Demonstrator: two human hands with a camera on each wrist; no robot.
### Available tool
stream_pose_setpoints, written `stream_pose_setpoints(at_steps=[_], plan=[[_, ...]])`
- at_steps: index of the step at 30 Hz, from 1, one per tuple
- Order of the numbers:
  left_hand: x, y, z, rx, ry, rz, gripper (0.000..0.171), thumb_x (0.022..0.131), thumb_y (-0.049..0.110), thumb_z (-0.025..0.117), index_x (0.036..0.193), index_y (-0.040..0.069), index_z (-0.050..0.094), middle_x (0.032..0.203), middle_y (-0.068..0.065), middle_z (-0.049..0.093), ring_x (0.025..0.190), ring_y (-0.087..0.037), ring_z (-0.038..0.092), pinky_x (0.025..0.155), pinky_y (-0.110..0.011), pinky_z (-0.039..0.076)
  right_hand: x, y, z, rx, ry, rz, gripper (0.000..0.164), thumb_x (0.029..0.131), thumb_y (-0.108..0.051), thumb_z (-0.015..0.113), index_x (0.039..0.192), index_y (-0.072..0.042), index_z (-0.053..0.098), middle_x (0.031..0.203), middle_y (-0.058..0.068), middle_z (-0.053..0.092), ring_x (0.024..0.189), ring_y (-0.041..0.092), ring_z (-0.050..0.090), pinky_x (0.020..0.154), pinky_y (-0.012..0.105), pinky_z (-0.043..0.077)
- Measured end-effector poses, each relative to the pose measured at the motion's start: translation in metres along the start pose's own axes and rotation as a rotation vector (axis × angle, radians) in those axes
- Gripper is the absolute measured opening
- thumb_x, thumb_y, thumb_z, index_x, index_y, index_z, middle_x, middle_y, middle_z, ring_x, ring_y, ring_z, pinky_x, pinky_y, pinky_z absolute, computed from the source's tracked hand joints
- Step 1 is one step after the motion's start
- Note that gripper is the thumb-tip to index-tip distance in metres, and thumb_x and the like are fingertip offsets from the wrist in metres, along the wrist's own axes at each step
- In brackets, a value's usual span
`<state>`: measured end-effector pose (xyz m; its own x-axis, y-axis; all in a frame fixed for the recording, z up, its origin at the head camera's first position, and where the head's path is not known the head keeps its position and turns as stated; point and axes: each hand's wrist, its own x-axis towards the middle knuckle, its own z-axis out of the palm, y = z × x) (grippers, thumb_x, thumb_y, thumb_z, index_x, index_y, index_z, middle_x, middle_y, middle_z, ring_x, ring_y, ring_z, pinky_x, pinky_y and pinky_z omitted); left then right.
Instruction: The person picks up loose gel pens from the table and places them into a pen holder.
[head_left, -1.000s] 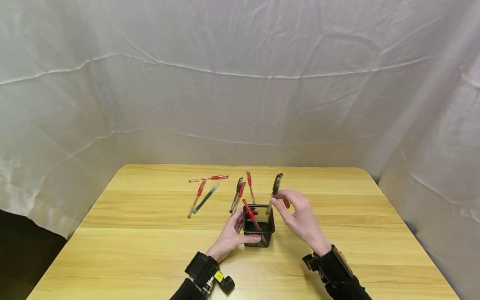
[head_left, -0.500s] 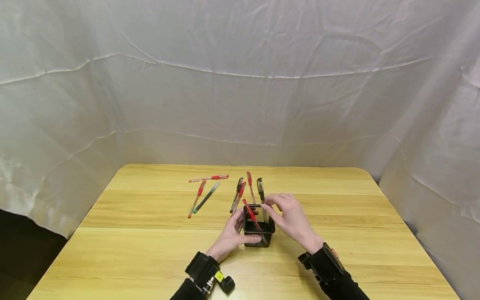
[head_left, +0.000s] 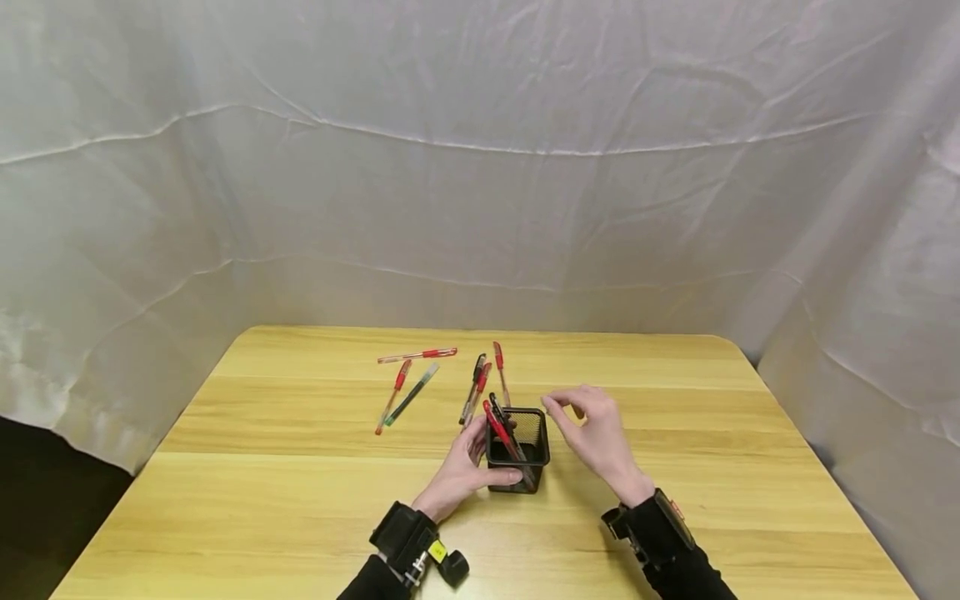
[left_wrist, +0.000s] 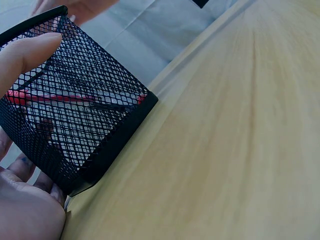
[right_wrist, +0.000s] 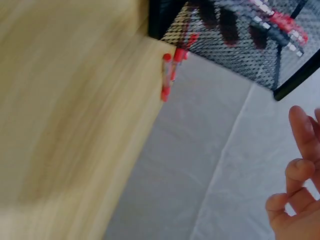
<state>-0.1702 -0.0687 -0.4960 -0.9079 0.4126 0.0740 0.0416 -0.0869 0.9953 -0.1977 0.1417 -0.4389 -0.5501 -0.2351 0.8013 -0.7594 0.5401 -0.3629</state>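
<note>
A black mesh pen holder (head_left: 531,463) stands upright on the table, gripped by my left hand (head_left: 459,477) with the thumb across the front and the fingers around the far left side. Inside it a red pen (head_left: 495,422) and a black pen (head_left: 494,402) lean together toward the left rim. Beside the right rim hovers my right hand (head_left: 596,435), thumb and index finger near each other with nothing between them. In the left wrist view the thumb (left_wrist: 37,52) lies over the mesh wall. The right wrist view shows loosely bent fingers (right_wrist: 305,170) apart from the holder.
Behind the holder lie a black pen (head_left: 476,382), a red pen (head_left: 481,385) and another red pen (head_left: 501,367). Farther left are a green-ended pen (head_left: 412,396) and two red pens (head_left: 395,396). A pale curtain (head_left: 480,208) surrounds the wooden table (head_left: 300,517).
My right hand brought the black pen over the holder, lowered it in and let go; the pen now leans left. The hand has drawn back slightly right. My left hand stays put.
</note>
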Motion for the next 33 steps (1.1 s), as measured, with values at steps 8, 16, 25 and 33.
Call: stream_pose_setpoints(at_steps=[8, 16, 25, 33], plan=[[-0.001, 0.000, -0.002, 0.004, 0.008, -0.006, 0.088, 0.065, 0.019, 0.079, 0.137, 0.025, 0.029, 0.139, 0.002, 0.040, 0.134, -0.017, 0.028, 0.114, -0.043, 0.015, 0.010, 0.018, -0.001, 0.040, -0.323, 0.476, 0.016, 0.086, -0.023, 0.057, 0.090, -0.010, 0.066, 0.071, -0.001, 0.066, 0.058, 0.006, 0.052, 0.052, 0.017, 0.042], [0.001, -0.004, 0.000, -0.001, 0.019, 0.030, 0.086, 0.065, 0.019, 0.079, 0.136, 0.026, 0.031, 0.137, 0.000, 0.042, 0.131, -0.016, 0.033, 0.113, -0.043, 0.017, 0.020, 0.046, 0.017, 0.115, -0.608, 0.652, 0.020, 0.087, -0.023, 0.055, 0.096, -0.007, 0.062, 0.075, 0.006, 0.064, 0.066, 0.023, 0.059, 0.056, 0.025, 0.048], [0.000, -0.003, 0.003, -0.028, 0.029, 0.029, 0.086, 0.063, 0.017, 0.080, 0.135, 0.027, 0.033, 0.138, -0.004, 0.041, 0.131, -0.014, 0.032, 0.114, -0.042, 0.014, 0.032, 0.066, 0.041, 0.070, -0.714, 0.696, 0.026, 0.087, -0.027, 0.055, 0.082, -0.003, 0.062, 0.057, 0.002, 0.055, 0.051, 0.014, 0.050, 0.050, 0.024, 0.040], [-0.001, -0.003, 0.002, -0.016, 0.032, -0.002, 0.092, 0.064, 0.018, 0.079, 0.138, 0.025, 0.026, 0.141, 0.003, 0.037, 0.134, -0.014, 0.026, 0.115, -0.040, 0.013, 0.045, 0.067, 0.056, -0.061, -0.804, 0.716, 0.036, 0.085, -0.041, 0.056, 0.067, -0.010, 0.059, 0.052, 0.000, 0.053, 0.044, 0.010, 0.040, 0.045, 0.021, 0.031]])
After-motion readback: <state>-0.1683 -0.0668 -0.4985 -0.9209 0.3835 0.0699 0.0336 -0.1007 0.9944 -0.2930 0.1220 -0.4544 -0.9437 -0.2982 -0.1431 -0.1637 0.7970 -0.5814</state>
